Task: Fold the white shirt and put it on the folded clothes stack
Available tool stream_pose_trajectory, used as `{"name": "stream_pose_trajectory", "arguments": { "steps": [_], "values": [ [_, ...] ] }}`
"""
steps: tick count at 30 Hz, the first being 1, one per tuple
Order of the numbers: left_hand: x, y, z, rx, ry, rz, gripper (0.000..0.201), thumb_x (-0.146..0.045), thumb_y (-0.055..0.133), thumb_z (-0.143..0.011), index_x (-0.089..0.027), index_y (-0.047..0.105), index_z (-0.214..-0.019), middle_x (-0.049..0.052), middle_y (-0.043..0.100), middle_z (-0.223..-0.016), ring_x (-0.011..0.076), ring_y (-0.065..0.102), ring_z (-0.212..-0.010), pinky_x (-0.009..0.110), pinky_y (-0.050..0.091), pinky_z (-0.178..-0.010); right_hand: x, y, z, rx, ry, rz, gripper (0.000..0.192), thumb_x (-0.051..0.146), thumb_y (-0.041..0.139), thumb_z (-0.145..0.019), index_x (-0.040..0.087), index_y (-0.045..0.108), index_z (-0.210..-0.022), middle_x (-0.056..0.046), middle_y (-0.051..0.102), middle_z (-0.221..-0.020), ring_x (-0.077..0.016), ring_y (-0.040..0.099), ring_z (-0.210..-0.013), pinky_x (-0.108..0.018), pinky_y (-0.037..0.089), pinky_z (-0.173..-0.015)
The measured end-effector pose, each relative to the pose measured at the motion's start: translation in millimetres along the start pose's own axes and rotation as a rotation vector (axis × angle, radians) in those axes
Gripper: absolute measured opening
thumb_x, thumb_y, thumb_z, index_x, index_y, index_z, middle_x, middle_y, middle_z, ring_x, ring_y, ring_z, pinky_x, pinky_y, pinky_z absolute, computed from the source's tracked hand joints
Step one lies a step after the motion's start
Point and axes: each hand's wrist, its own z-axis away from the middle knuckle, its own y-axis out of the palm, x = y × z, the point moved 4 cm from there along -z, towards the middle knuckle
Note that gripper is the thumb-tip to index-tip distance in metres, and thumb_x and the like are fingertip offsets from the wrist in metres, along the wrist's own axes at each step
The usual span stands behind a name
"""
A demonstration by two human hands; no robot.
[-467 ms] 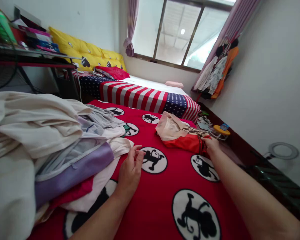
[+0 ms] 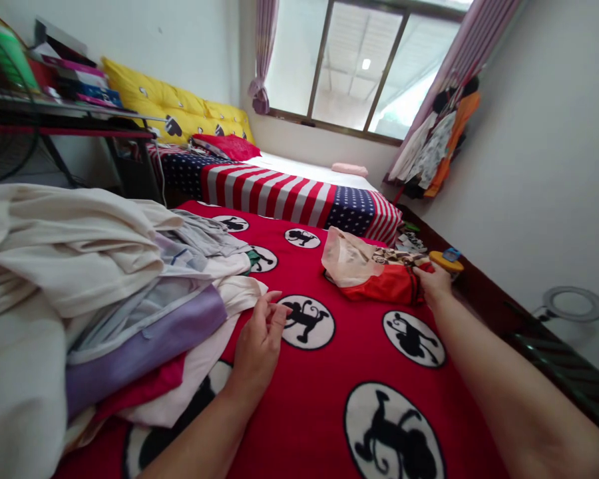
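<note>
On blanket point(image 2: 319, 399), garment point(image 2: 379, 283) crosswise, pale end point(image 2: 345, 258) leftward

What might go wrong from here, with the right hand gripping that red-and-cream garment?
1. The right hand grips the red-and-cream garment only at one end, so the loose cream part could fold under or bunch up if pulled.
2. That grip is near the side of the red blanket, so the garment might slip over the edge.
3. The left hand is right beside the clothes pile and could snag it.
</note>
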Motion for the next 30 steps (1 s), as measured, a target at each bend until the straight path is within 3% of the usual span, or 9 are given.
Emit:
{"name": "stream_pose_trajectory", "arguments": {
  "steps": [3,5,9,13,17,19,23,27,30],
  "values": [
    [-2,0.1,1,-0.009,0.001,-0.016,0.041,-0.047,0.043,-0.092,-0.021,0.050,-0.122,0.007,0.070,-0.100,0.0208,0.066,-0.085,0.035,0.049,-0.081,14,-1,7,-0.039,0.035,0.311,0.056,0.034,0.075,-0.057,0.010,0.063,-0.106,-0.022,0.061,-0.112,-0.0386,0.053,-0.108,-0.053,0.042,-0.090],
    [-3,-0.2,2,-0.016,0.003,-0.026,0.040,-0.047,0.043,-0.092,-0.021,0.050,-0.122,0.007,0.070,-0.101,0.0206,0.066,-0.084,0.035,0.049,-0.081,34,10,22,0.012,-0.084,0.582,0.061,0.040,0.066,-0.071,0.010,0.055,-0.123,-0.024,0.054,-0.128,-0.0384,0.047,-0.119,-0.054,0.038,-0.096],
    [-5,-0.6,3,-0.005,0.004,-0.045,0.039,-0.045,0.042,-0.093,-0.021,0.049,-0.123,0.007,0.069,-0.102,0.0200,0.066,-0.085,0.034,0.048,-0.082,54,51,66,0.359,-0.350,0.822,0.056,0.048,0.039,-0.091,0.021,0.043,-0.139,-0.012,0.042,-0.146,-0.0299,0.035,-0.134,-0.052,0.027,-0.108],
    [-4,-0.2,3,0.013,0.020,-0.034,0.038,-0.044,0.042,-0.094,-0.020,0.049,-0.123,0.008,0.070,-0.101,0.0203,0.066,-0.086,0.033,0.049,-0.080,38,72,85,0.650,-0.170,0.871,0.055,0.051,0.030,-0.093,0.029,0.041,-0.142,-0.007,0.031,-0.154,-0.0318,0.025,-0.141,-0.062,0.019,-0.109],
    [-4,0.1,1,0.013,0.022,-0.038,0.037,-0.042,0.042,-0.094,-0.019,0.049,-0.123,0.008,0.070,-0.100,0.0217,0.067,-0.089,0.034,0.049,-0.080,57,67,83,0.608,-0.173,0.791,0.056,0.050,0.044,-0.088,0.023,0.047,-0.137,-0.013,0.038,-0.149,-0.0358,0.030,-0.138,-0.064,0.023,-0.106],
    [-5,-0.1,1,0.010,0.022,-0.050,0.036,-0.041,0.043,-0.094,-0.019,0.049,-0.122,0.009,0.070,-0.101,0.0220,0.067,-0.088,0.034,0.049,-0.079,80,59,98,0.547,-0.222,0.724,0.052,0.043,0.043,-0.090,0.019,0.048,-0.136,-0.015,0.041,-0.147,-0.0319,0.033,-0.137,-0.057,0.026,-0.108],
    [-9,-1.2,1,0.001,0.035,-0.103,0.033,-0.037,0.044,-0.094,-0.019,0.051,-0.121,0.008,0.071,-0.099,0.0219,0.067,-0.087,0.034,0.049,-0.078,129,37,183,0.584,-0.233,0.126,0.042,0.037,0.055,-0.084,0.019,0.057,-0.122,-0.012,0.061,-0.126,-0.0235,0.061,-0.109,-0.037,0.049,-0.092],
    [-11,-2.7,1,-0.005,0.060,-0.076,0.032,-0.034,0.045,-0.093,-0.017,0.051,-0.120,0.009,0.070,-0.097,0.0206,0.067,-0.086,0.032,0.050,-0.078,154,9,288,0.806,0.121,-0.261,0.040,0.044,0.066,-0.075,0.021,0.063,-0.108,-0.006,0.071,-0.082,-0.0219,0.067,-0.075,-0.030,0.051,-0.059],
    [-9,-3.5,2,-0.001,0.091,-0.021,0.030,-0.031,0.046,-0.093,-0.016,0.052,-0.118,0.009,0.070,-0.095,0.0201,0.067,-0.088,0.032,0.050,-0.079,162,-8,333,0.832,0.301,-0.335,0.038,0.045,0.067,-0.073,0.019,0.065,-0.101,-0.005,0.069,-0.070,-0.0190,0.065,-0.064,-0.026,0.046,-0.050]
  ]
}}
